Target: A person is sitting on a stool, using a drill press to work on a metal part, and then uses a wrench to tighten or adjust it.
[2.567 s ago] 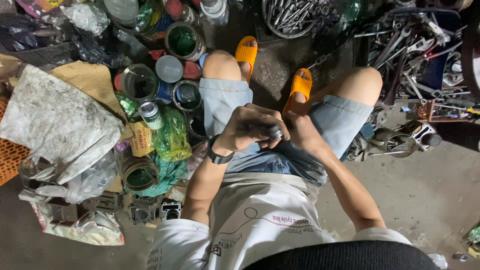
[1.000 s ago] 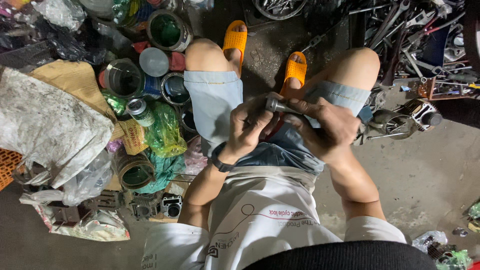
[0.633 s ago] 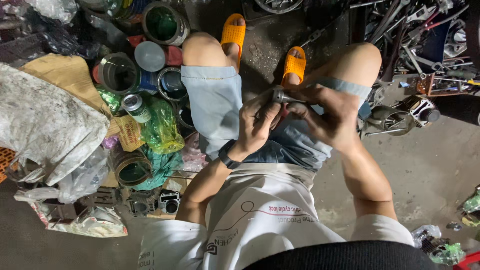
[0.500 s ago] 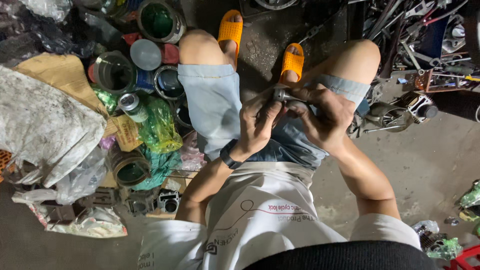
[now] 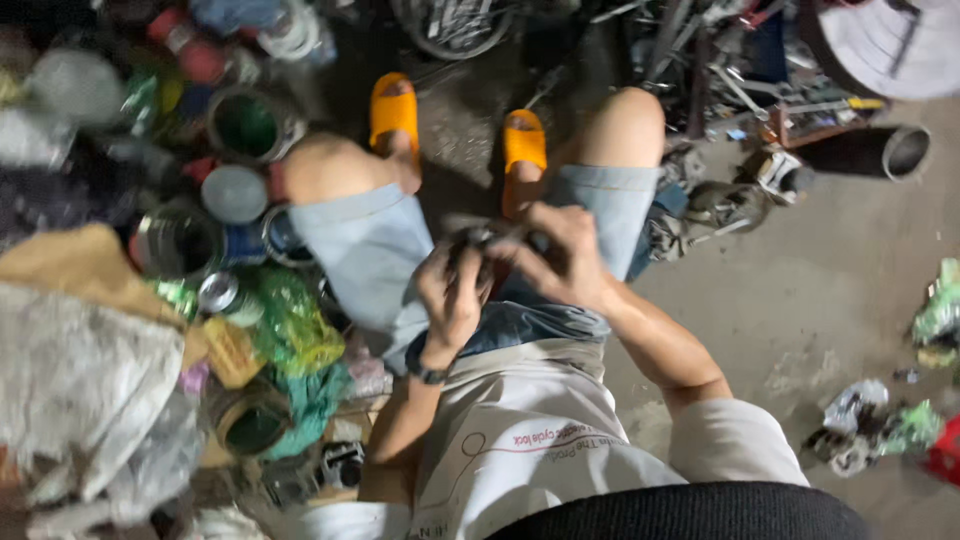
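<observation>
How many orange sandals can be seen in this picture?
2. One orange sandal is on the foot at upper left of centre; the other orange sandal is just right of it, above the hands.

Dim, flat light overhead. Whole frame smeared by motion blur, worst on cans [image 5: 215, 170] at left. My hands soft, floor [image 5: 800, 300] evenly lit.

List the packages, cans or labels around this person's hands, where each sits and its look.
Open round tin with green inside: upper left, by the knee.
Small silver can: left, lying on clutter.
Crumpled green plastic wrapper: left of the thigh.
Yellow flat packet: below the can, blurred.
</observation>
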